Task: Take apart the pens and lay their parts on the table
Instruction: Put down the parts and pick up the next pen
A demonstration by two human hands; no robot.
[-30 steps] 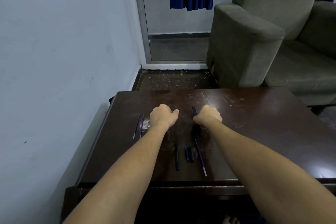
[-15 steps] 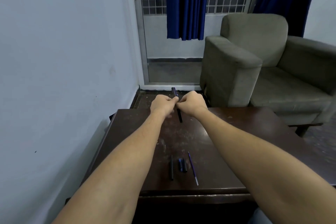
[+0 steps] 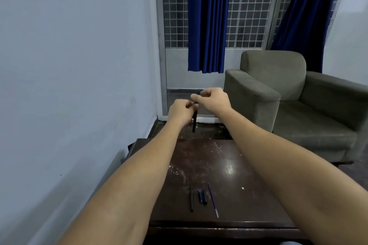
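Note:
A dark pen [image 3: 194, 123] hangs upright in the air beyond the far edge of the brown table [image 3: 249, 185]. My left hand [image 3: 182, 111] grips its middle and my right hand [image 3: 213, 100] pinches its top end, where a blue cap tip shows. On the table near the front edge lie a black barrel [image 3: 191, 198], two short dark caps [image 3: 202, 197] and a thin blue refill [image 3: 213, 200], side by side.
A pale wall runs along the left, close to the table's left edge. A grey-green armchair [image 3: 278, 93] stands beyond the table on the right. Blue curtains [image 3: 207, 20] hang over a gridded window behind.
Both hands rose from the table with the pen, met on it, and my right hand has moved up to its top end. The view has tilted upward.

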